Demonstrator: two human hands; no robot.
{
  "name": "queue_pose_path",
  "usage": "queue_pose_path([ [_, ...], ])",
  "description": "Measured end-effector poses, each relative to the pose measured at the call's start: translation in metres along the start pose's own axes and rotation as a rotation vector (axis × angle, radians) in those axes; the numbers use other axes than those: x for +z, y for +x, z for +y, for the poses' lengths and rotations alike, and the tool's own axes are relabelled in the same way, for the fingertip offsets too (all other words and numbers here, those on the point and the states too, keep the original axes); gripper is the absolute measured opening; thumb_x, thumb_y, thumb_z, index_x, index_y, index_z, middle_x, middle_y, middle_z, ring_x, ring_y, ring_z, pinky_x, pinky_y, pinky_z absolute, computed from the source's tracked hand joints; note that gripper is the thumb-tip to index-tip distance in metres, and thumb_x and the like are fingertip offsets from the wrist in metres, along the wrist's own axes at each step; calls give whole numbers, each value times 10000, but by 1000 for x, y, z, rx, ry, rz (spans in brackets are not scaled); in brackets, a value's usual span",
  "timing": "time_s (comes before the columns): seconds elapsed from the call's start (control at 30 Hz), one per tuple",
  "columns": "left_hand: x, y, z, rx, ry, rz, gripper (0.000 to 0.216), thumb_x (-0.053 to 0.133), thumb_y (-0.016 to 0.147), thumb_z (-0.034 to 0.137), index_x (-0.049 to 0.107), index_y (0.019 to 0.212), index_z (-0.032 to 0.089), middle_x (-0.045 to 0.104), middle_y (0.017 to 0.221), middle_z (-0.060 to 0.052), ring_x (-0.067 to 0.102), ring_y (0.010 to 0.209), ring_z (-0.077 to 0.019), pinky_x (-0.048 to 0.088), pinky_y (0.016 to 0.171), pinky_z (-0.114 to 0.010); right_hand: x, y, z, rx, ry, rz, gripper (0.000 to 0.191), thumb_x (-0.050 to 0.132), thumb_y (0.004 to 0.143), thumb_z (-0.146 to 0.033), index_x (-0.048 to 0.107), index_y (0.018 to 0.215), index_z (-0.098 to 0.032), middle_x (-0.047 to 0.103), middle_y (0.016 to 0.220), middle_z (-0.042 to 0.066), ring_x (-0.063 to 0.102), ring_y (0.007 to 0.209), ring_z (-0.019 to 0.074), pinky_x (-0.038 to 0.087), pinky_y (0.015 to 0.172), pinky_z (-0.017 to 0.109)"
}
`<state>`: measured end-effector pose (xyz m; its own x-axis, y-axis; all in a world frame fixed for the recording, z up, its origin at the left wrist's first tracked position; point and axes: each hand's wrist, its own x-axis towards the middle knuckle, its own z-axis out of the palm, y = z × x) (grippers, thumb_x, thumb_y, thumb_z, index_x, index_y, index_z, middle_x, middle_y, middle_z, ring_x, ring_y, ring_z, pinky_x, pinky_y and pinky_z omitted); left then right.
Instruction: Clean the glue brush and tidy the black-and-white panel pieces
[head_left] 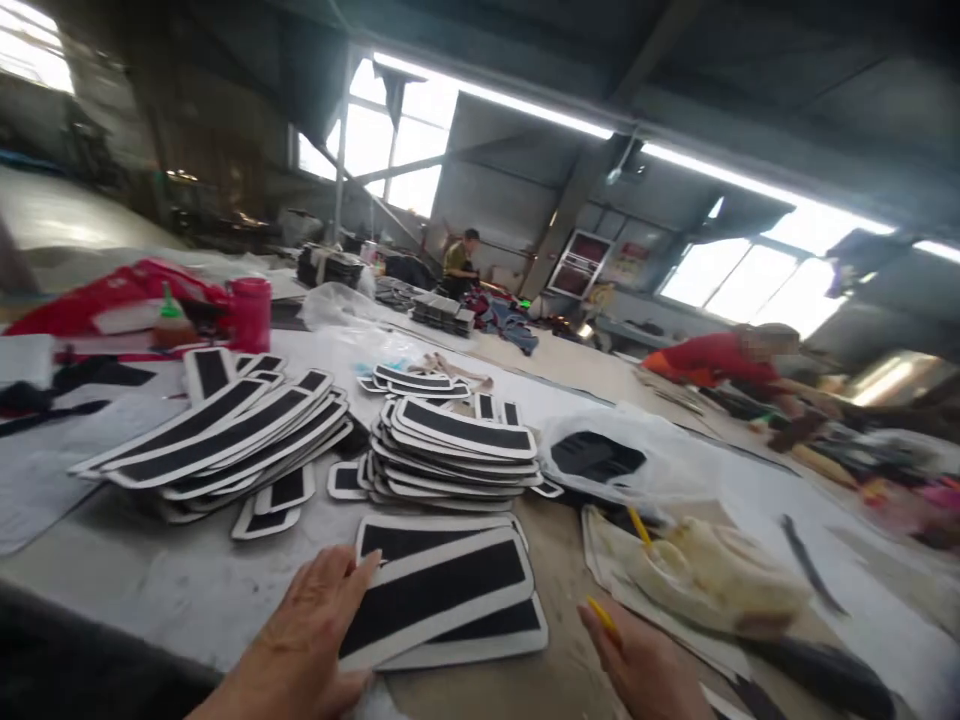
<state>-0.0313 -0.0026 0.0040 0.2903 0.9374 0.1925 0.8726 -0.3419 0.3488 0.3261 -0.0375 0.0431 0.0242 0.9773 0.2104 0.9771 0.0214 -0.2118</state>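
Observation:
My left hand (pixel 311 625) grips the left end of a long black panel with a pale border (pixel 450 585), fingers on top and thumb at its lower edge. That panel lies at a slant over other bordered panels (pixel 495 625) on the table. To the right, my right hand (pixel 645 655) is closed around a thin yellow stick (pixel 604 620), with only a short length showing. Its tip end is hidden by the hand. Beyond my left hand stand two piles of similar panels, a middle pile (pixel 457 450) and a fanned left pile (pixel 232 440).
A cream-coloured, smeared container (pixel 720 575) with another yellow stick (pixel 640 526) sits right. Behind it is a clear plastic bag (pixel 660 450) with black pieces. A red cup (pixel 250 313) and a green-tipped bottle (pixel 171 320) stand back left. A person in red (pixel 712 360) leans over the far table.

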Motion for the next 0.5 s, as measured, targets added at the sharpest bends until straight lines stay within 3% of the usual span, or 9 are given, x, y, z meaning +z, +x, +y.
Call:
queue_pose_path([
  [0.1, 13, 21, 18, -12, 23, -220, 808, 638, 529, 159, 435, 1311, 177, 466, 1314, -160, 394, 1234, -305, 313, 1044, -420, 12, 15, -2, 16, -16, -109, 429, 267, 927, -413, 580, 721, -204, 636, 651, 49, 605, 635, 199, 393, 591, 271],
  [0.17, 12, 29, 25, -37, 55, -290, 879, 696, 521, 212, 375, 1340, 213, 402, 1391, -143, 319, 1294, -298, 255, 1075, -427, 19, 33, -8, 31, 1, -204, 355, 324, 910, -376, 588, 757, -195, 650, 742, 58, 611, 722, 204, 385, 645, 272],
  [0.27, 6, 35, 32, -35, 169, -294, 1045, 779, 440, 314, 295, 1360, 209, 239, 1473, -132, 147, 1360, -296, 122, 1110, -439, 25, 65, -14, 86, 43, -291, 287, 459, 842, -416, 601, 817, -168, 639, 872, 96, 595, 840, 236, 376, 703, 285],
  [0.33, 3, 37, 37, -10, 244, -313, 1129, 799, 382, 365, 260, 1358, 186, 154, 1477, -152, 74, 1363, -304, 65, 1109, -456, 30, 88, -16, 133, 77, -303, 360, 523, 787, -493, 601, 851, -146, 620, 925, 124, 579, 874, 266, 376, 703, 302],
  [0.5, 8, 39, 40, 47, 317, -342, 1089, 755, 420, 337, 214, 1352, 180, 80, 1452, -177, 73, 1352, -295, 92, 1099, -474, 53, 128, -15, 192, 242, -368, 452, 628, 668, -565, 605, 827, -143, 627, 803, 77, 576, 734, 230, 383, 612, 290],
])
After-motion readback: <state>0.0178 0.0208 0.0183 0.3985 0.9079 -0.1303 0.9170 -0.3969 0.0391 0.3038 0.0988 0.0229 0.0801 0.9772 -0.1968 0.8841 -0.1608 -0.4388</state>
